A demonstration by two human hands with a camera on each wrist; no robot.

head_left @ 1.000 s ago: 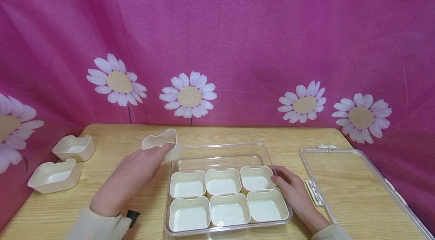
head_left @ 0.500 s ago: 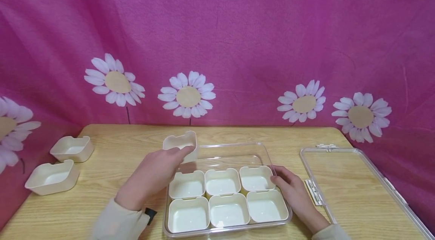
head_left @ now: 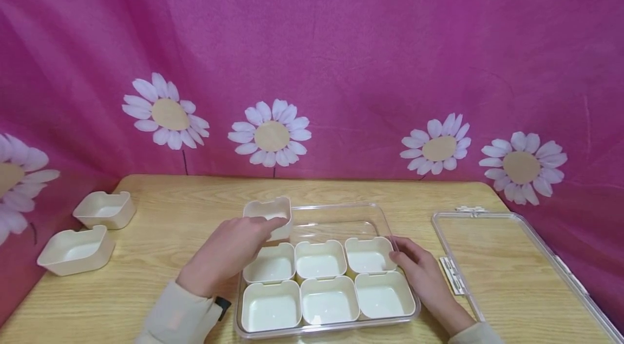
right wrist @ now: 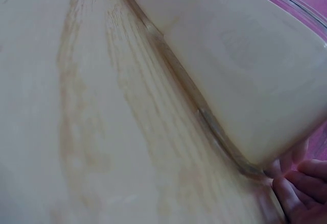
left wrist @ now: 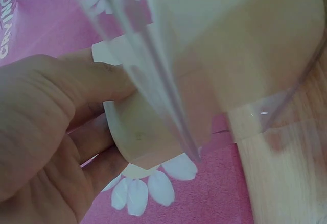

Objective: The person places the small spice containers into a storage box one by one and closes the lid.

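Observation:
My left hand [head_left: 231,246] pinches the wall of a cream plastic bin [head_left: 268,207], thumb on the inside. This bin overlaps the back left corner of a clear plastic storage box [head_left: 326,328]. Inside the box, two rows of matching cream bins [head_left: 322,263] fill the front and middle, and its back strip shows bare clear floor. In the left wrist view the held bin [left wrist: 148,132] appears through the box's clear wall [left wrist: 260,96]. My right hand [head_left: 424,279] grips the box's right side, thumb over the rim; the right wrist view shows its fingers [right wrist: 306,183] at the lower right.
Two more cream bins [head_left: 77,252] stand at the left of the wooden table [head_left: 170,214]. A clear lid [head_left: 517,257] with white clips lies to the right of the box. Behind the table hangs a magenta cloth [head_left: 341,62] printed with daisies.
The left hand has carried its bin rightward from beside the box, then slightly lower at the back left corner. The right hand keeps its grip on the box.

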